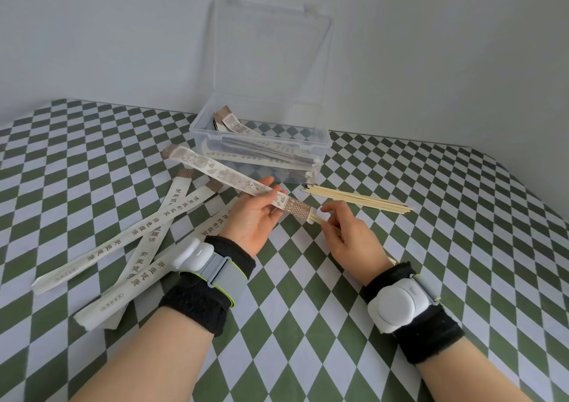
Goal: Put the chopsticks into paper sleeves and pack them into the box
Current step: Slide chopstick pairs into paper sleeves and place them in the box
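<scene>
Left hand [255, 216] grips a paper sleeve [221, 170] printed with Chinese characters, while right hand [345, 235] pinches chopsticks [314, 218] at its mouth, above the tabletop [446, 263] and near the clear box [197, 127].

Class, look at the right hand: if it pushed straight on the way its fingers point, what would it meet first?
Probably the open end of the paper sleeve, which the left hand holds; the right hand pinches chopsticks entering it.
</scene>
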Demonstrator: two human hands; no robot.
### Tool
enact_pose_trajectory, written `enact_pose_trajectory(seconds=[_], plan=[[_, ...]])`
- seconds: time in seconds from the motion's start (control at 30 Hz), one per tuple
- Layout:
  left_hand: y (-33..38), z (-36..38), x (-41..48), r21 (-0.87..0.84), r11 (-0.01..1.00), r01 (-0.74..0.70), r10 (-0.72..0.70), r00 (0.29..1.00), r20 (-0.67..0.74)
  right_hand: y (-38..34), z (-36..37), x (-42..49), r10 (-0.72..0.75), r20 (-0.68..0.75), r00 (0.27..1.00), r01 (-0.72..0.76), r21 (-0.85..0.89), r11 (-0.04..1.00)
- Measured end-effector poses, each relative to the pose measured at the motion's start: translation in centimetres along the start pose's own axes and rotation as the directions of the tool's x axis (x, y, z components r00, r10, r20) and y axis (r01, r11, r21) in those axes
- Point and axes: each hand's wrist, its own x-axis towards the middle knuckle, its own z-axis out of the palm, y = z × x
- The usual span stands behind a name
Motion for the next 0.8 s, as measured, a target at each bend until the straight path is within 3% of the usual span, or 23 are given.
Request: enact_pose_trajectory(seconds=[0.2,0.37,0.5,0.6,0.8], plan=[[-0.79,-0.09,-0.17,0.279,0.960,-0.004,0.011,1.000,-0.023,-0.12,0.47,-0.25,-0.086,-0.066,0.994,0.082,-0.060,0.995],[-0.52,-0.23,-0.21,0.233,0.972,-0.042,0.056,0.997,-0.054,-0.06,0.59,-0.45,-0.093,-0.171,0.981,0.076,-0.100,0.992],[-0.01,-0.39,-0.11,0.117,0.983,-0.139,0.156,0.977,-0.149,0.24,0.39,-0.27,0.014,-0.326,0.945,-0.079,-0.186,0.979],[0.09,-0.47,-0.12,0.098,0.983,-0.158,0.172,0.972,-0.159,0.41,0.51,-0.23,-0.005,-0.290,0.957,-0.051,-0.186,0.981],[-0.38,-0.08,-0.23,0.184,0.979,-0.087,0.097,0.994,-0.048,0.70,1.05,0.06,-0.069,-0.178,0.982,0.072,0.010,0.997]])
